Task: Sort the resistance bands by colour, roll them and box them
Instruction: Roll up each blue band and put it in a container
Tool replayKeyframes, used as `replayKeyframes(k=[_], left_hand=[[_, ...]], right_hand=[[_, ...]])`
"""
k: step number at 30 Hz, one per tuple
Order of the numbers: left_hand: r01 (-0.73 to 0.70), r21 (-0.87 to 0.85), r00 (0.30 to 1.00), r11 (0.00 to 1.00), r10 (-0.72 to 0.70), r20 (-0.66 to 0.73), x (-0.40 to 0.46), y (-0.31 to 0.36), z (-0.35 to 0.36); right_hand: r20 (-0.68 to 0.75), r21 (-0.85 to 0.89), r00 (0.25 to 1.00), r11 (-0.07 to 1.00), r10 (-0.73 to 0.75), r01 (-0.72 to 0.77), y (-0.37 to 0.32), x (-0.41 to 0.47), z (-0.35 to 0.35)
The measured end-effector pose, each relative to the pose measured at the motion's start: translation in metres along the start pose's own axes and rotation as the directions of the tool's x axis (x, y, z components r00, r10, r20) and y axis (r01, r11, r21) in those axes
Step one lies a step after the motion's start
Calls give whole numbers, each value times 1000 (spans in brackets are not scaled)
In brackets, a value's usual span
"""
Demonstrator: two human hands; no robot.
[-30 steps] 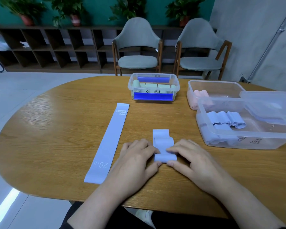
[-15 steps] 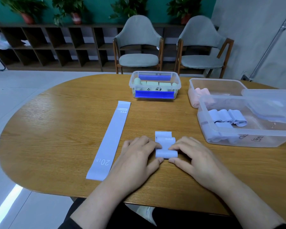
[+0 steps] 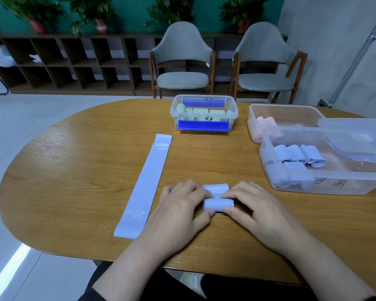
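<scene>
A lilac band [image 3: 218, 204] lies partly rolled on the wooden table [image 3: 74, 181] near its front edge. My left hand [image 3: 181, 210] pinches the roll's left end and my right hand [image 3: 255, 210] pinches its right end, thumbs at the near side. A short unrolled tail sticks out beyond the fingers. A second lilac band [image 3: 147, 183], marked 20 LB, lies flat to the left. At the right a clear box [image 3: 317, 172] holds several rolled lilac bands. Behind it a box [image 3: 284, 109] holds pink rolls. A box with blue clips [image 3: 204, 124] holds green rolls.
A clear lid [image 3: 356, 135] rests across the two boxes on the right. Two grey chairs [image 3: 182, 61] stand beyond the table's far edge, with dark shelving and potted plants along the back wall.
The roll has grown and moved away from me as both hands rolled it forward; the flat tail ahead of it is now much shorter.
</scene>
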State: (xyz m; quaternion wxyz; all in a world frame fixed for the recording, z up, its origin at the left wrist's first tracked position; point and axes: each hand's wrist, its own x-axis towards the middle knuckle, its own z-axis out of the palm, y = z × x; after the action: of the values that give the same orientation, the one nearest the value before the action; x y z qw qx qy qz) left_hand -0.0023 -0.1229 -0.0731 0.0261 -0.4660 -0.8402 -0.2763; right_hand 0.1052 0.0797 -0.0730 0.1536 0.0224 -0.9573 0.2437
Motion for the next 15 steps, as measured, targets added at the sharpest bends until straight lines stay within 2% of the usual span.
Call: replayKeyframes(k=[15], left_hand=[[16,9,1000,1000,-16,0,1,0,1]], right_hand=[[10,13,1000,1000,-2,1,-1,4,-3]])
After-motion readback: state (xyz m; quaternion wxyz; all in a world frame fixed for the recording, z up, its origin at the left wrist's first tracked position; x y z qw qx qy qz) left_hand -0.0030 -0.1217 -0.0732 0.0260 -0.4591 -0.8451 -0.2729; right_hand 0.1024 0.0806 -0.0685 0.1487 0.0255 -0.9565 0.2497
